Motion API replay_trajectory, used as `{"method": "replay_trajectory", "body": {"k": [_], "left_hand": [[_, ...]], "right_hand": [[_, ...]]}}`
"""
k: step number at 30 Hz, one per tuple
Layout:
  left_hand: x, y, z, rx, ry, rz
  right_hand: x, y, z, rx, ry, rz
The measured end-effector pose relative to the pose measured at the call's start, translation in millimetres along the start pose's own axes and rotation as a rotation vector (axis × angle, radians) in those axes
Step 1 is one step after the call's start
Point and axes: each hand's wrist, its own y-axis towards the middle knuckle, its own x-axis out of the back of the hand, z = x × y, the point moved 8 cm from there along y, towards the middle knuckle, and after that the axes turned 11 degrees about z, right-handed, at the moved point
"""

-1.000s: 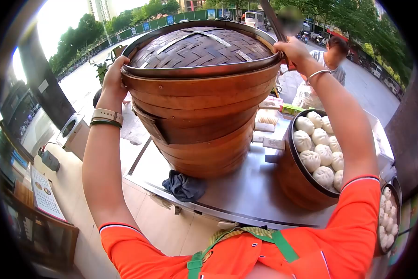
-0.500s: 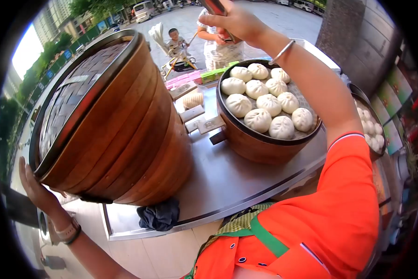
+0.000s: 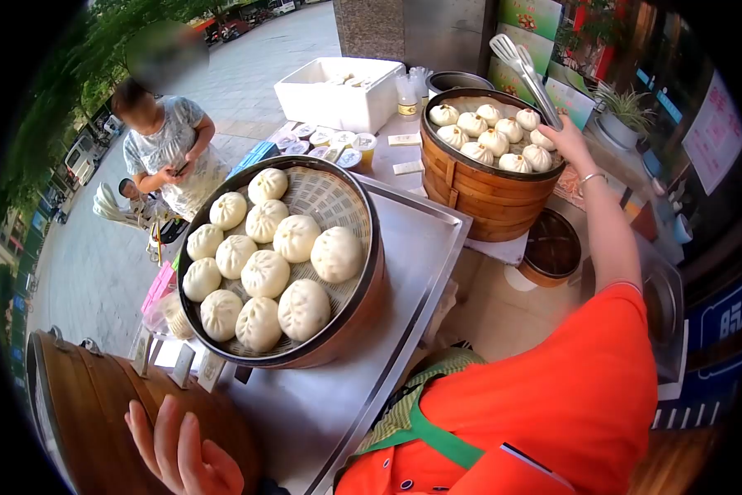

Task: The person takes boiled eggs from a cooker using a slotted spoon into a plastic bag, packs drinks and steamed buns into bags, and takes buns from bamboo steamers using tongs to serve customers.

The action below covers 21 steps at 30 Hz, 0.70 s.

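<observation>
My right hand (image 3: 567, 142) grips metal tongs (image 3: 539, 89) by the handle end, at the rim of the farther bamboo steamer (image 3: 490, 198). The slotted heads of the tongs point up and away. Small pleated buns (image 3: 494, 142) fill much of that steamer. Low on the left, my left hand (image 3: 183, 452) is empty with fingers apart, in front of the tall bamboo steamer stack (image 3: 82, 396). Between my hands, the near steamer (image 3: 369, 285) holds several large buns (image 3: 265, 273) on a woven mat, bare toward its far right.
A steel tabletop (image 3: 416, 239) carries the near steamer. Behind it stand a white foam box (image 3: 342, 91) and several lidded cups (image 3: 350, 157). An open round basket (image 3: 552, 243) sits low at right. One person (image 3: 169, 144) stands beyond the table, beside a child in a stroller.
My view has turned right. My right hand has carried the tongs from above the large buns to the small-bun steamer; my left hand has come off the tall stack's side.
</observation>
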Motion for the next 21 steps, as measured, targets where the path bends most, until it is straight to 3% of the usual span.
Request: {"method": "replay_trajectory", "body": {"k": [6,8,9,11,12,13,14,17,21], "left_hand": [[-139.0,208.0,-112.3,-0.248,-0.370,0.177],[-199.9,270.4,-151.3,-0.303,-0.389,0.216],[-239.6,298.6,-168.9,-0.330,-0.359,0.279],[-320.2,348.6,-195.2,-0.278,-0.413,0.285],[-369.4,368.9,-204.2,-0.182,-0.421,0.485],[-401.5,383.6,-212.7,-0.123,-0.402,0.449],[-437.6,392.4,-220.9,-0.089,-0.361,0.478],[-491.5,403.6,-254.8,-0.151,-0.236,0.570],[-520.4,406.5,-258.6,-0.084,-0.295,0.599]], "right_hand": [[18.8,88.2,-251.4,-0.250,-0.038,-0.198],[6.9,102.6,-271.7,-0.325,0.160,-0.033],[-18.2,147.2,-367.9,-0.307,0.377,0.014],[-18.0,132.5,-330.3,-0.371,0.541,-0.028],[-20.9,129.1,-311.7,-0.413,0.658,0.007],[-32.2,149.7,-334.0,-0.360,0.760,0.148],[-56.3,177.3,-385.0,-0.460,0.865,0.277],[-68.0,172.8,-320.4,-0.496,1.098,0.332],[-84.6,200.3,-362.8,-0.556,0.998,0.338]]}}
